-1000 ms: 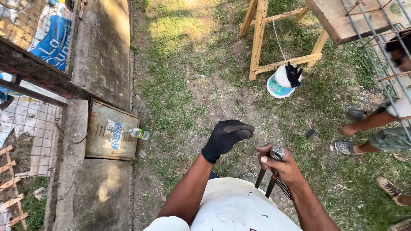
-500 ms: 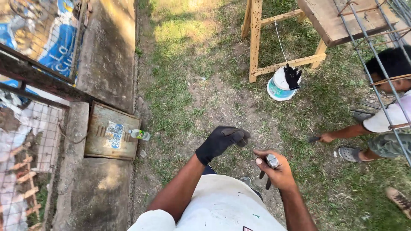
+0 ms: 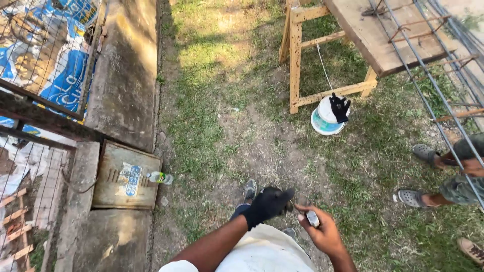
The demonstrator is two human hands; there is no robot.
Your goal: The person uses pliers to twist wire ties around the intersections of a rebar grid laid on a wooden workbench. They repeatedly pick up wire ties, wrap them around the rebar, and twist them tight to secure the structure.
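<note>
A small metal tool (image 3: pixel 313 218) is being gripped tight in the bare right hand (image 3: pixel 322 232), fingers curled around it, right beside the gloved left hand (image 3: pixel 267 204), which is being held loosely closed on nothing, fingertips nearly touching the right. Farther ahead, a white bucket (image 3: pixel 325 119) is being topped by a spare black glove (image 3: pixel 341 107).

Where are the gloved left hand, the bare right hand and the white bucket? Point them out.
left hand (image 3: pixel 267 204), head view, on the back of the black glove.
right hand (image 3: pixel 322 232), head view, on the knuckles.
white bucket (image 3: pixel 325 117), head view, on its lid.
</note>
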